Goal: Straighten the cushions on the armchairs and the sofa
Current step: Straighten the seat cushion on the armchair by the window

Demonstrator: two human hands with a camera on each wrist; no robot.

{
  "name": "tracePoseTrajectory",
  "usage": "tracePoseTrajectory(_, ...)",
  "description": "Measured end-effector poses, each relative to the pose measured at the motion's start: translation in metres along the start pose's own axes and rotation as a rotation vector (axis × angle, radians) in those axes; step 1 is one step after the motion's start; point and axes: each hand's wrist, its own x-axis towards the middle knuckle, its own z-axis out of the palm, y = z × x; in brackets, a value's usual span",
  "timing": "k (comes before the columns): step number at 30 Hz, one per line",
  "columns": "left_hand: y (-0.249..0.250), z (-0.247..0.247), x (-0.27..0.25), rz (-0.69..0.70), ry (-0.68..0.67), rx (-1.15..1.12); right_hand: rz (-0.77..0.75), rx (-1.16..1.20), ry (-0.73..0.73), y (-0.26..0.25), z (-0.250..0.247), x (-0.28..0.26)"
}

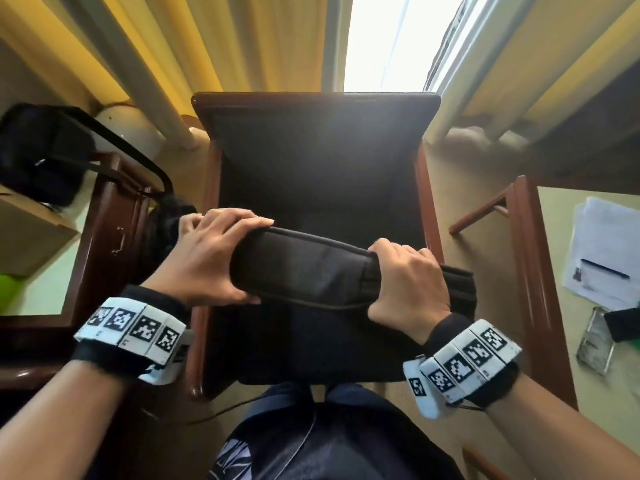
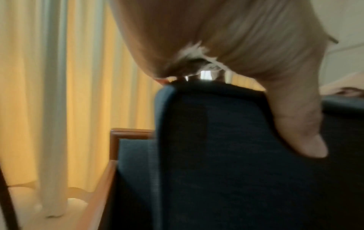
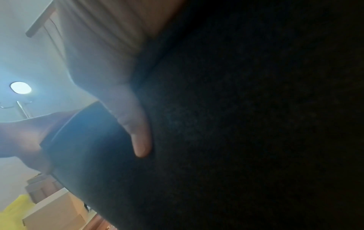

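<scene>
A dark seat cushion [image 1: 304,271] is lifted on edge over the seat of a wooden-framed armchair [image 1: 318,161]. My left hand [image 1: 211,258] grips its left end, fingers over the top and thumb underneath. My right hand [image 1: 408,285] grips its right end the same way. In the left wrist view the cushion [image 2: 226,155] fills the lower right, with my thumb [image 2: 299,132] pressed on its fabric. In the right wrist view the cushion [image 3: 236,124] is dark and close, and my right thumb [image 3: 135,132] lies against it.
A dark wooden side table [image 1: 104,237] with a black bag [image 1: 38,154] stands left of the chair. Yellow curtains [image 1: 194,46] and a bright window [image 1: 384,39] are behind. A second wooden table [image 1: 533,271] with papers [image 1: 602,251] stands to the right.
</scene>
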Motion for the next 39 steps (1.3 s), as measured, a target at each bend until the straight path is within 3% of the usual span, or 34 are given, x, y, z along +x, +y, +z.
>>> tracePoseTrajectory(3, -0.030, 0.003, -0.016, -0.073, 0.023, -0.161, -0.003, 0.050, 0.043, 0.007, -0.001, -0.006)
tracePoseTrajectory(7, -0.028, 0.020, -0.022, -0.133, -0.018, -0.454, -0.062, 0.083, 0.049, 0.019, -0.011, -0.008)
tracePoseTrajectory(13, 0.009, 0.030, -0.019, -0.149, 0.077, -0.512, -0.026, 0.165, 0.068, 0.059, -0.016, -0.014)
tracePoseTrajectory(17, 0.046, -0.008, 0.003, -0.036, 0.200, -0.495, -0.039, 0.264, 0.143, 0.086, -0.039, -0.007)
tracePoseTrajectory(22, 0.093, -0.093, 0.031, 0.187, 0.373, -0.457, -0.008, 0.479, 0.260, 0.105, -0.071, 0.006)
tracePoseTrajectory(26, 0.116, -0.114, 0.051, 0.212, 0.438, -0.430, 0.094, 0.602, 0.120, 0.108, -0.058, 0.017)
tracePoseTrajectory(31, 0.125, -0.047, 0.085, 0.140, 0.261, -0.405, 0.189, 0.605, -0.041, 0.095, 0.003, 0.030)
tracePoseTrajectory(34, 0.149, 0.008, 0.108, 0.210, 0.146, -0.301, 0.246, 0.713, -0.033, 0.104, 0.015, 0.017)
tracePoseTrajectory(36, 0.150, 0.030, 0.117, 0.182, 0.077, -0.268, 0.234, 0.857, -0.007, 0.109, 0.010, 0.002)
tracePoseTrajectory(39, 0.128, 0.044, 0.117, 0.130, 0.095, -0.327, 0.224, 0.950, 0.041, 0.104, -0.002, -0.006)
